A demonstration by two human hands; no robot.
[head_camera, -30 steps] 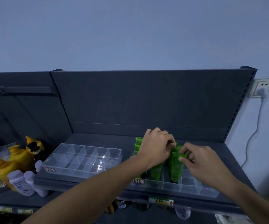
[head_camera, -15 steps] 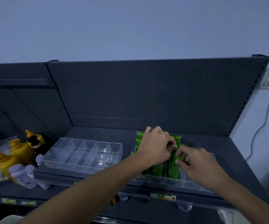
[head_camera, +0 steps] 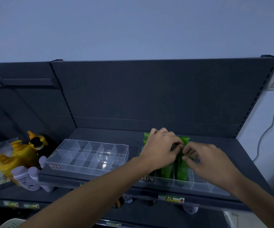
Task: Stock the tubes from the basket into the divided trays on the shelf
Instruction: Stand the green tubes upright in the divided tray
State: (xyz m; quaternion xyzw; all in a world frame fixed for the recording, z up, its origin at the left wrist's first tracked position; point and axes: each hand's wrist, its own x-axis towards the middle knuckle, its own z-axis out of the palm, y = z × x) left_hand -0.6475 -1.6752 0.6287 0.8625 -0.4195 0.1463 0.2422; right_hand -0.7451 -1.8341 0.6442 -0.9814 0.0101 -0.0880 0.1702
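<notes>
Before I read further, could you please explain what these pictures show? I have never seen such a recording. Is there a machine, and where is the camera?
There is no machine here: a person works with two bare hands. The single camera sits on the person's head and looks forward and down, so the arms reach in from below. On the dark shelf stand two clear divided trays. The left tray looks empty; the right tray holds green tubes standing upright. The left hand and the right hand both pinch the tube tops. Yellow bottles and white bottles stand further left.
</notes>
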